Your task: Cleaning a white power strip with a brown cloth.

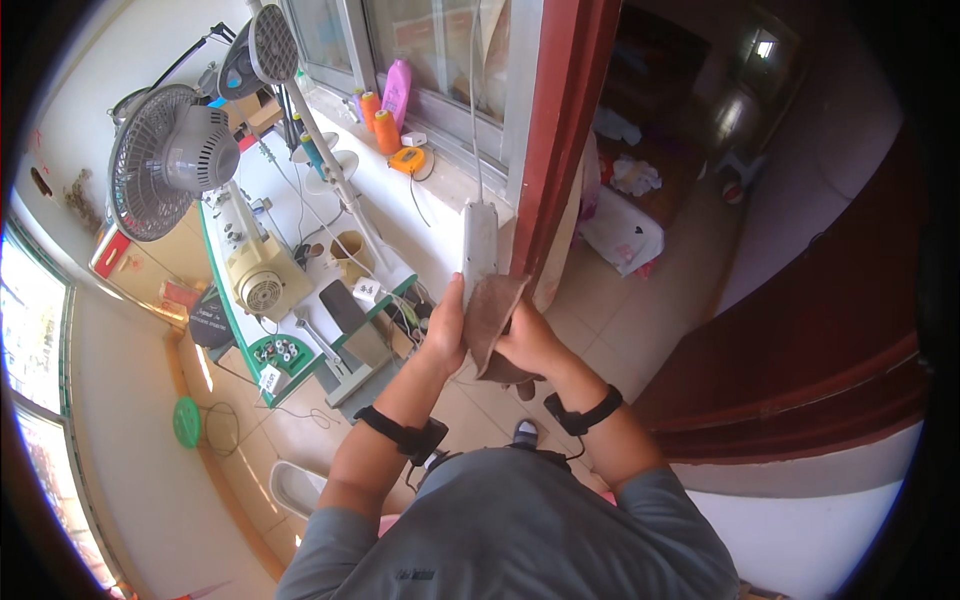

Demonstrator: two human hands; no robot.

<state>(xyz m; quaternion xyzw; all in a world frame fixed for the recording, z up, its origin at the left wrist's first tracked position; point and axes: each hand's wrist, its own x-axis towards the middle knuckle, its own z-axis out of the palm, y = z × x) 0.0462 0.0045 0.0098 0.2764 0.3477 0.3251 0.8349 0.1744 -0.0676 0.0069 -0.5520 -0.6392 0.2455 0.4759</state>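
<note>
A white power strip stands on end in front of me, its cord running up past the window. My left hand is closed around the strip's lower part from the left, thumb pointing up along its side. A brown cloth covers the lower right of the strip. Gripping this cloth from the right is my right hand, its fingertips partly hidden by the folds. Both hands are close together, with the strip's lower end out of sight behind the cloth.
Left stands a green-edged table with a sewing machine and a grey fan beside it. Orange thread cones and an orange tape measure sit on the sill. A dark red door frame rises close on the right.
</note>
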